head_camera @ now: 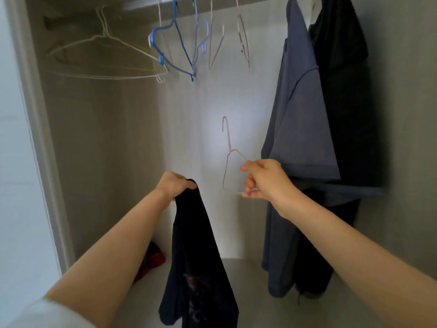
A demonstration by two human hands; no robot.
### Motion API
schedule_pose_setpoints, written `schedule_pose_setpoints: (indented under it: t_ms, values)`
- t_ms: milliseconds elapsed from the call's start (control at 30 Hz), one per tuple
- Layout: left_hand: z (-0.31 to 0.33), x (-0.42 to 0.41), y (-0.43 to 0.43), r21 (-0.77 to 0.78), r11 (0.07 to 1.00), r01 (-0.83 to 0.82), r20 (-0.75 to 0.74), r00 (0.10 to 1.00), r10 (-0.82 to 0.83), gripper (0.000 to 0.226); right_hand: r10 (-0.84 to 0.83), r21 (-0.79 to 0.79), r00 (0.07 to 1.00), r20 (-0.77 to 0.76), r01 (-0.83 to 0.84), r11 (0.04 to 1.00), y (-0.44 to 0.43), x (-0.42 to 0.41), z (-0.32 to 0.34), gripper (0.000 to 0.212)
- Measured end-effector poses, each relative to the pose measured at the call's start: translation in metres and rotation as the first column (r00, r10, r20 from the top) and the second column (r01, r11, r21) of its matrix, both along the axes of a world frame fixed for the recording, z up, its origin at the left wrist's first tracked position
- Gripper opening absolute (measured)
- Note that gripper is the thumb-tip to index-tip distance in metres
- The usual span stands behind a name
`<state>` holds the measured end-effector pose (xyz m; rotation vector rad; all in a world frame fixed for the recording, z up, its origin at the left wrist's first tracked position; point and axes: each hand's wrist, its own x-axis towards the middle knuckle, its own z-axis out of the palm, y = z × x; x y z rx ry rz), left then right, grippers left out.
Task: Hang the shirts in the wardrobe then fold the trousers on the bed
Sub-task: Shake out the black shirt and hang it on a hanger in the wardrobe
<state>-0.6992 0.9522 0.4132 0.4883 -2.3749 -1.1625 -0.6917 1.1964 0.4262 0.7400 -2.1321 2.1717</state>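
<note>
I stand in front of the open wardrobe. My left hand (pixel 173 187) grips the top of a dark navy shirt (pixel 201 268) with a faint print, which hangs down limp below my fist. To its right, my right hand (pixel 262 179) pinches a thin pink wire hanger (pixel 226 152), hook pointing up, held free in the air below the rail. The hanger and the navy shirt are apart. On the right side, a grey-blue shirt (pixel 300 129) and a black shirt (pixel 340 91) hang from the rail.
Several empty hangers hang from the rail (pixel 151 2): white and yellow ones (pixel 106 43) at left, blue ones (pixel 179 50) in the middle, pink ones (pixel 243 43) beside them. A red cloth (pixel 153 259) lies on the wardrobe floor at the left. The wardrobe frame (pixel 40 138) borders the left.
</note>
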Motion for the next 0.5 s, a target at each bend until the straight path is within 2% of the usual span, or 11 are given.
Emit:
schedule_pose_setpoints:
  t_ms: [100, 167, 267, 500]
  values:
    - [-0.026, -0.012, -0.017, 0.094, 0.996, -0.005, 0.076, 0.997, -0.002, 0.01, 0.0, 0.025, 1.0, 0.03, -0.001, 1.0, -0.005, -0.002, -0.013, 0.021]
    - [-0.04, -0.021, -0.032, 0.11, 0.994, -0.007, 0.118, 0.993, -0.006, 0.02, -0.015, 0.043, 0.999, 0.037, 0.013, 0.999, -0.005, -0.003, -0.019, 0.023]
    - [-0.06, -0.038, -0.053, 0.089, 0.996, -0.021, 0.132, 0.991, 0.009, 0.034, -0.037, 0.047, 0.997, 0.065, 0.034, 0.998, 0.0, -0.001, -0.023, 0.023]
    - [-0.093, -0.052, -0.098, -0.068, 0.993, -0.099, 0.2, 0.974, 0.111, 0.038, 0.037, -0.091, 0.993, 0.115, -0.026, 0.995, 0.008, 0.007, -0.028, 0.032]
